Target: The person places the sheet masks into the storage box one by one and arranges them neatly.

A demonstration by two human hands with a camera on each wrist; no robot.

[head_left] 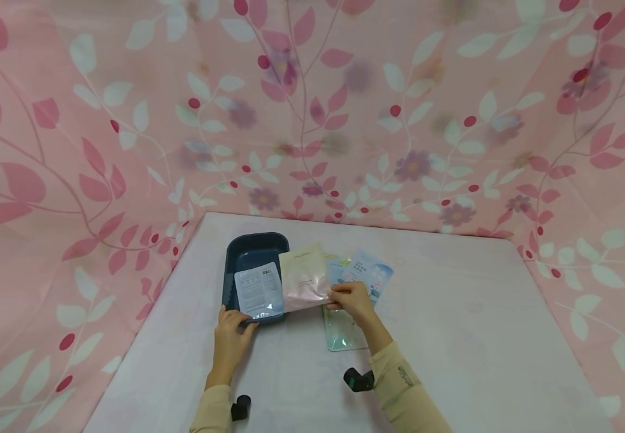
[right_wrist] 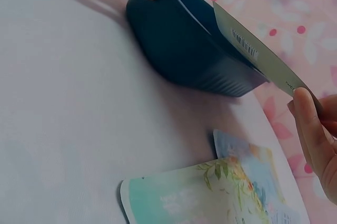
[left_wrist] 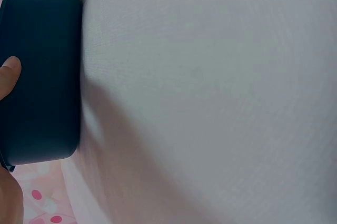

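A dark blue plastic bin stands at the left of the table. My left hand holds its near end, the thumb pressed on the outer wall in the left wrist view. Inside leans a white and pale blue flat packet, printed side up. My right hand pinches a cream and pink flat packet by its right edge. That packet is tilted and overlaps the bin's right rim; its barcode faces the right wrist camera.
Right of the bin, beneath the right hand, lie a green packet with a leaf print and blue packets, overlapping one another. A white cloth covers the table. Pink floral curtain hangs behind and at both sides.
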